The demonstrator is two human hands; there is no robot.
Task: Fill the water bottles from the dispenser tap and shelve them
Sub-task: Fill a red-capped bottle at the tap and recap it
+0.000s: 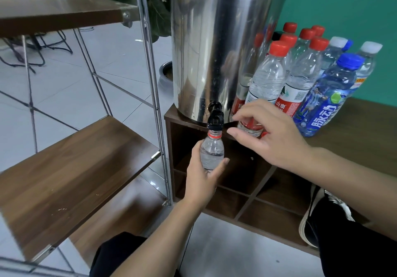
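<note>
Head view is showing the person crouching by the stainless steel dispenser point(217, 40), with the left hand point(202, 178) gripping a small clear bottle point(212, 150), fingers and thumb curling round its body, and holding its open neck right up under the black tap point(215, 118). Just to the right of that, the right hand point(272, 135) is hovering with loosely spread fingers beside the tap, apparently holding nothing, though something small and red is peeking out by its thumb side and I cannot tell whether it is a cap point(264, 134). I cannot tell whether water is running; the bottle is looking partly filled. What is worrying me is the alignment: the neck is narrow, so if the left hand is drifting or tilting, the stream will likely be spilling onto the brown cabinet point(365, 139) and the floor below. Overfilling seems another risk if the right hand is slow on the tap. Just behind the right hand, red-capped bottles point(277, 70) and a blue-labelled bottle point(328, 96) are crowding the cabinet top, so a careless wrist could be toppling one. Left of the left hand, the wooden shelf point(81, 169) is waiting for the filled bottle.
</note>
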